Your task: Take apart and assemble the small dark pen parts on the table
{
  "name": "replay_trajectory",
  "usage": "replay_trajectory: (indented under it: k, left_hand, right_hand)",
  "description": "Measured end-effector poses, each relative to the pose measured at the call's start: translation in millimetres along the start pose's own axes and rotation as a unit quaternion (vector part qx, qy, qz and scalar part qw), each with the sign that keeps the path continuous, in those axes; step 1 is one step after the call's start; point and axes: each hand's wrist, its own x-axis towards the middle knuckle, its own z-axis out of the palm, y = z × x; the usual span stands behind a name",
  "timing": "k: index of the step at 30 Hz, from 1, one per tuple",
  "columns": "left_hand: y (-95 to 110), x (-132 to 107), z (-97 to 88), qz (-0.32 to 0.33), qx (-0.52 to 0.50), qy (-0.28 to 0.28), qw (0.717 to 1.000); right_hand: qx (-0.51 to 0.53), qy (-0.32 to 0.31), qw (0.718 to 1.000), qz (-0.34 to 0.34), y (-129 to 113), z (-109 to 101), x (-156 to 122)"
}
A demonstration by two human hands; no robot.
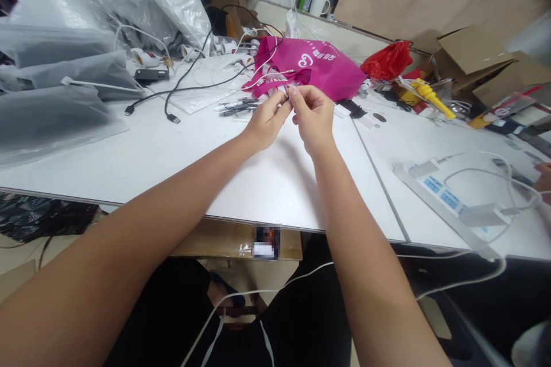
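Observation:
Above the white table [275, 183], my left hand [267, 119] and my right hand [313, 116] meet fingertip to fingertip in front of a magenta bag [321, 66]. Both are closed in a pinch. Whatever lies between the fingers is small, dark in part and mostly hidden, so I cannot make it out. Just left of my left hand rests a bunch of slim black and clear pieces [236, 106]. Small white and black flat pieces [353, 109] lie to the right of my right hand.
Black USB cables [172, 118] and grey plastic packages [55, 120] lie at left. A white power strip [447, 200] with plugged-in cords sits at right, near another person's hand [543, 176]. Behind are a red bag [387, 61], a yellow tool [433, 97] and a cardboard box [473, 60].

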Motion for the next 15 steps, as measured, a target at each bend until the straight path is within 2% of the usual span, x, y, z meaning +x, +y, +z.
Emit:
replay_trajectory:
  k: [3,5,15]
  left_hand:
    - [-2,-2,-2.4,0.084,0.074,0.026,0.993]
    - [-3,-1,-4.4,0.113,0.108,0.028,0.987]
    - [-8,3,-15.0,0.133,0.128,0.011,0.983]
  right_hand:
    - [0.007,-0.003,1.0,0.009,3,-1,1]
    - [0.012,-0.005,1.0,0.017,5,0,1]
    - [0.02,0.002,0.999,0.039,13,6,0]
